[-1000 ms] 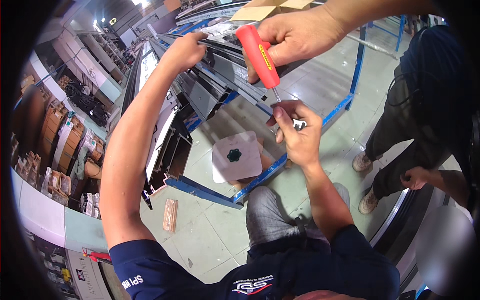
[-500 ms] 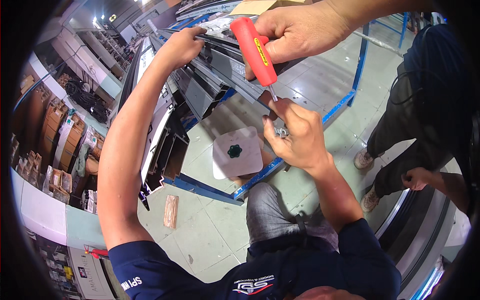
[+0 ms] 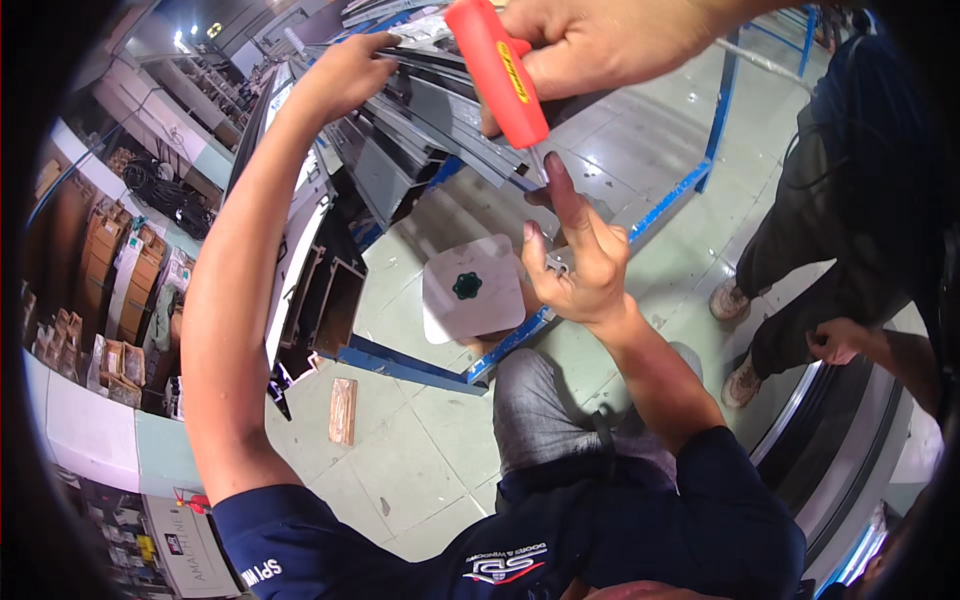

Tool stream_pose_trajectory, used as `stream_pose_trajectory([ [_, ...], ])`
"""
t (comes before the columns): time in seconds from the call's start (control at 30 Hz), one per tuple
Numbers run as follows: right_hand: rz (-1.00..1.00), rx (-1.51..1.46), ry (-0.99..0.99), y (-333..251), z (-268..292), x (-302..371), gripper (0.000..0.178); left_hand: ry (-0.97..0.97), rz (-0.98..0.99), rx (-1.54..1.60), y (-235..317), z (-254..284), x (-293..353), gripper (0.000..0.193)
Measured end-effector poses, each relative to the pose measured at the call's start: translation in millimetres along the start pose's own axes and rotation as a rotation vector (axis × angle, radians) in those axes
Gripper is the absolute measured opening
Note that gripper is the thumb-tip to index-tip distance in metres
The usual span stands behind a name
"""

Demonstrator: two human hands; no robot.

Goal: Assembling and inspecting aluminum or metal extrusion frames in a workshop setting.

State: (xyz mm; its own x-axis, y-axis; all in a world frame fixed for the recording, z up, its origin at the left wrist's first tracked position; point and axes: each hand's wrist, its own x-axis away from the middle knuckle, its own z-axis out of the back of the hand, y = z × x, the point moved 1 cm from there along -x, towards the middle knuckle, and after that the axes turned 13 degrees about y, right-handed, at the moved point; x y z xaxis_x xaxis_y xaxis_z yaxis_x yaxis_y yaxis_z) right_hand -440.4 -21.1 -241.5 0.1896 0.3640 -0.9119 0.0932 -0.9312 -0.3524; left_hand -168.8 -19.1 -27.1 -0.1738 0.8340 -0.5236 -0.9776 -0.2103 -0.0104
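My left hand (image 3: pixel 355 75) is closed over the far part of a dark metal profile (image 3: pixel 440 95) in a bundle. On the right, my right hand (image 3: pixel 585 255) has its index finger raised beside the shaft of a red-handled driver (image 3: pixel 500 75), with the thumb apart. Its other fingers are curled around a small silvery metal piece (image 3: pixel 558 266). Another person's hand (image 3: pixel 610 45), coming from the upper right, grips the driver's red handle. The driver's tip is hidden near my fingers, close to the profile's end.
Blue metal rack bars (image 3: pixel 665 210) run below and right of the profiles. On the floor are a pale square plate with a green knob (image 3: pixel 467 286) and a wrapped block (image 3: pixel 342 411). A person's dark-trousered legs (image 3: pixel 790 310) stand at right. Shelves with boxes (image 3: pixel 105 250) line the left.
My right index finger has straightened up along the driver's shaft, and the thumb and finger have spread. The driver and the other person's hand appear slightly higher and further left in view.
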Motion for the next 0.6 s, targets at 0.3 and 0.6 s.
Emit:
stream_pose_trajectory([
  [0.3, -0.563, -0.108, -0.185, 29, 11, 108, 0.020, -0.178, 0.004, 0.305, 5, -3, -12, 0.036],
  [0.6, -1.208, 0.019, -0.795, 55, 70, 328, 0.028, -0.020, 1.311, 0.422, 405, -108, 66, 0.033],
])
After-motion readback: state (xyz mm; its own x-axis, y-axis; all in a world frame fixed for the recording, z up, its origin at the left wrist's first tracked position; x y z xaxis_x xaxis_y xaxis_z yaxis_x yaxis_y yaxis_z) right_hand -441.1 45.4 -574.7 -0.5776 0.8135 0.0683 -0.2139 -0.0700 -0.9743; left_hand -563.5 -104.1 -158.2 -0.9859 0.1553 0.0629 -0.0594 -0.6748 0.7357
